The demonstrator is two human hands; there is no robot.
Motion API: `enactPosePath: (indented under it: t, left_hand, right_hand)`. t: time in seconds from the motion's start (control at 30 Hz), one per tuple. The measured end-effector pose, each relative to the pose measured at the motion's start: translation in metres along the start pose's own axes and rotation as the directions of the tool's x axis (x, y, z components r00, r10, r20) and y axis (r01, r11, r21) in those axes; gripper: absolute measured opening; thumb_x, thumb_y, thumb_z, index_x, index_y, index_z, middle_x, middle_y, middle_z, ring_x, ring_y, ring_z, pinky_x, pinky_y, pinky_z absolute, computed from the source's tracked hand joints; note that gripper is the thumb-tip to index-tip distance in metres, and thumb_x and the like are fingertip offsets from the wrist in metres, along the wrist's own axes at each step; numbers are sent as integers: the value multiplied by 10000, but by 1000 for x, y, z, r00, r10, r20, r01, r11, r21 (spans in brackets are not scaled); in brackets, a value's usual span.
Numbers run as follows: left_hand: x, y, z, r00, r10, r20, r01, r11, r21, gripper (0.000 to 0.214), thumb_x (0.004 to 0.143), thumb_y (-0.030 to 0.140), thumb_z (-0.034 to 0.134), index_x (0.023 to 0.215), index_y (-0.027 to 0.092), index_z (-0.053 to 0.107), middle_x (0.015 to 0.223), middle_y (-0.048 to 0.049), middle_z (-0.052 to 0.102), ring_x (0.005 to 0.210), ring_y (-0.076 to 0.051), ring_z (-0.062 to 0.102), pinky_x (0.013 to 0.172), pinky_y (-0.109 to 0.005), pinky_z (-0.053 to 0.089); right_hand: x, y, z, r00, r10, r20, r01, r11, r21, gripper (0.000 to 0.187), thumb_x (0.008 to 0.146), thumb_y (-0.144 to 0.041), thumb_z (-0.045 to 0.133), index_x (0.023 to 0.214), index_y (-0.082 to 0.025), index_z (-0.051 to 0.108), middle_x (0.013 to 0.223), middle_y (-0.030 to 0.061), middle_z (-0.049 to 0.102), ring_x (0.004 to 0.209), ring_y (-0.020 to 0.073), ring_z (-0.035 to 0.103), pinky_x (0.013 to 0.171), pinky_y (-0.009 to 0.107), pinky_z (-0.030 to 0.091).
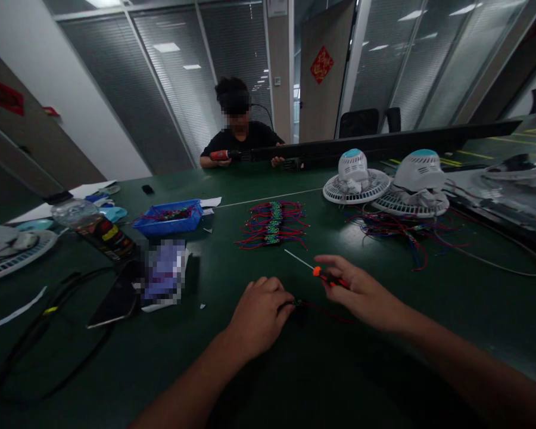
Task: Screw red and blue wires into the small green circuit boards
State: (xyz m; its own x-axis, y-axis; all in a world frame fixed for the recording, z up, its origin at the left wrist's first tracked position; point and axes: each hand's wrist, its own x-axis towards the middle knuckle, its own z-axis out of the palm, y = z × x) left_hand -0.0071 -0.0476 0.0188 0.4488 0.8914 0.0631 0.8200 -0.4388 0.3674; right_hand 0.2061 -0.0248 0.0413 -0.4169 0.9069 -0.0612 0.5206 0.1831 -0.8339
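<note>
Near the front middle of the dark green table (174, 363), my left hand (261, 313) pinches a small circuit board (298, 303) by its left end. A thin red wire (326, 311) trails from the board to the right. My right hand (361, 292) is closed around the black and orange handle of a screwdriver (322, 273). Its thin shaft points up and left, apart from the small board. Just beyond its tip lies a row of green circuit boards (274, 223) side by side, with red and blue wires spread to both sides.
Left are a blue bin (167, 223) of wired boards, a bottle (98, 229), a phone (116, 296) and a black cable (13, 360). White fan-like housings (355, 179) and loose wires (406, 229) lie right. Across the table a person (241, 134) holds a red-and-black tool (223, 155).
</note>
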Motion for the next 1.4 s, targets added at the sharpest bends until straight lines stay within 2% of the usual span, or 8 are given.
enactPosePath:
  t: [0.1, 0.2, 0.43, 0.63, 0.8, 1.07, 1.3, 1.4]
  left_hand:
    - [1, 0, -1, 1000, -8, 13, 9, 1000, -23, 192, 874, 228, 544, 983, 256, 699, 945, -30, 631, 902, -198, 561, 788, -346, 439]
    - [2, -2, 1, 999, -34, 6, 35, 997, -65, 203, 866, 205, 546, 993, 246, 700, 997, -38, 638, 938, -201, 567, 834, -346, 448]
    - [1, -7, 10, 999, -20, -43, 13, 986, -164, 199, 866, 184, 549, 998, 208, 697, 1023, -53, 666, 979, -197, 578, 896, -336, 440]
    - [5, 1, 3, 998, -58, 16, 60, 979, -197, 176, 876, 198, 527, 871, 200, 703, 876, -34, 647, 849, -176, 587, 773, -294, 457]
    - [6, 6, -3, 989, -129, 79, 141, 974, -178, 204, 888, 207, 497, 818, 200, 688, 872, -25, 615, 808, -163, 579, 722, -277, 452]
    - [3, 5, 4, 999, -32, -11, 32, 999, 36, 178, 902, 228, 506, 874, 172, 673, 917, -53, 636, 860, -194, 564, 775, -323, 431]
    - [5, 3, 1, 1000, -2, 27, 3, 1000, -22, 195, 911, 239, 497, 924, 198, 687, 913, -43, 632, 871, -186, 561, 795, -318, 441]
    - [6, 3, 0, 1000, -4, 26, 6, 998, -60, 181, 884, 227, 534, 970, 224, 692, 975, -40, 642, 923, -187, 569, 846, -328, 438]
  right_hand:
    - [20, 1, 7, 997, -54, 50, 61, 986, -153, 191, 660, -272, 634, 825, -182, 600, 699, -11, 559, 622, 143, 509, 567, 274, 388]
    - [31, 2, 17, 987, -120, 112, 142, 964, -224, 175, 601, -252, 676, 745, -196, 593, 727, -4, 604, 657, 156, 537, 578, 267, 384]
    - [33, 8, 26, 973, -187, 136, 219, 933, -285, 391, 710, -226, 608, 1100, -215, 591, 980, 47, 707, 851, 210, 650, 730, 311, 459]
    - [31, 14, 24, 956, -234, 174, 280, 904, -324, 494, 719, -212, 597, 1213, -191, 584, 1098, 98, 697, 968, 246, 652, 826, 340, 470]
    - [28, 16, 26, 948, -261, 181, 310, 886, -346, 521, 726, -194, 573, 1247, -173, 568, 1141, 137, 679, 1020, 283, 635, 862, 382, 453]
    - [28, 14, 23, 952, -253, 174, 300, 888, -348, 488, 703, -193, 585, 1190, -178, 620, 1028, 120, 717, 905, 277, 663, 781, 357, 463]
    - [24, 10, 12, 947, -272, 170, 307, 924, -230, 580, 656, -205, 651, 1233, -166, 605, 1060, 106, 716, 912, 258, 662, 797, 350, 479]
    - [23, 8, -1, 965, -248, 80, 258, 955, -146, 558, 671, -244, 643, 1220, -151, 603, 1073, 82, 714, 927, 216, 666, 814, 305, 491]
